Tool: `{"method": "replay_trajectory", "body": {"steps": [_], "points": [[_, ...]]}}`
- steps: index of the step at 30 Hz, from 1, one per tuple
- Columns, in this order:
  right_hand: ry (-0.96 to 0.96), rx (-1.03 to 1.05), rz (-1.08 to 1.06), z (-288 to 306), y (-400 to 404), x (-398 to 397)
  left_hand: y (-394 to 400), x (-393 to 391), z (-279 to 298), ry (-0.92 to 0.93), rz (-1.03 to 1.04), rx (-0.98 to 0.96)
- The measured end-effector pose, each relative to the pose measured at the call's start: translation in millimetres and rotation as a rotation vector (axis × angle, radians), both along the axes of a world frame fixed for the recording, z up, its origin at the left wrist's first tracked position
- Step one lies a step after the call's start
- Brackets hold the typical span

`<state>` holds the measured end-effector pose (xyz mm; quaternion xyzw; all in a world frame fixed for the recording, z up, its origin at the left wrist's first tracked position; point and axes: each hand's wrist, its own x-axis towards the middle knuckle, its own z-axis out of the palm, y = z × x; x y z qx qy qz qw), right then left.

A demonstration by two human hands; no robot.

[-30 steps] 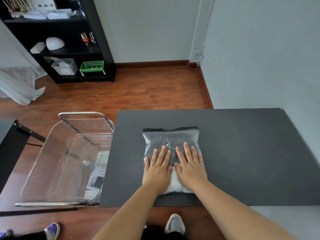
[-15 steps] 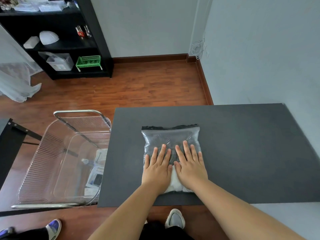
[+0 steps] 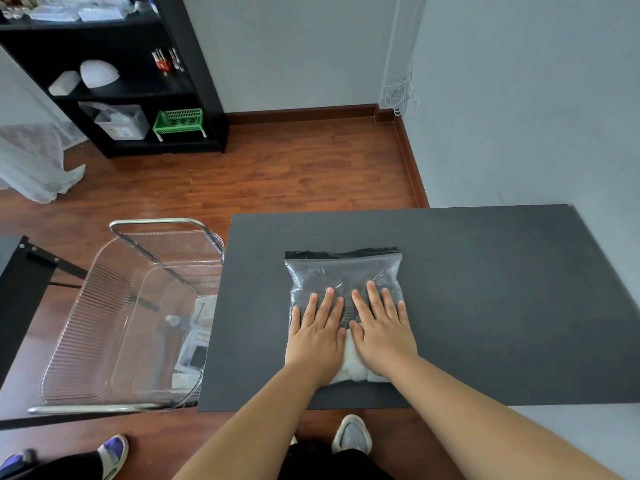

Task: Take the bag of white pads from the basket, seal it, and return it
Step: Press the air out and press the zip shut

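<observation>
Both hands barely shifted against the half-second-earlier picture; the fingers had crept slightly up the bag, and the view itself had drifted. Left hand and right hand lay flat side by side, fingers straight and spread, pressing down on the bag, gripping nothing. White pads showed between the wrists at the bag's near end; the far half looked flattened and wrinkled. Its dark zip strip ran along the far edge; whether that strip was closed could not be told.

Judged step: pushing air out before sealing. Next move likely calls for fingertips pinching along the zip strip from one corner to the other, then lifting the bag left into the basket.

Bag rested on a dark grey table, matte. Basket, clear plastic with metal rails, stood just beside the table's left edge, some packets inside. Beyond: wooden floor, black shelf unit, pale walls.
</observation>
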<state>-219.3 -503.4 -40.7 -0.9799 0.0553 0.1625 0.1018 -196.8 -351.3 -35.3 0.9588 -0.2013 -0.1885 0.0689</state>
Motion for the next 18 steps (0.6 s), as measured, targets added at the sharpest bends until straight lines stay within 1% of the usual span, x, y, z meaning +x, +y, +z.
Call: {"method": "replay_trajectory", "body": {"steps": [18], "points": [[0.032, 0.023, -0.001, 1.9, -2.5, 4.6, -1.4, 2.9, -2.2, 0.003, 0.005, 0.006]]}}
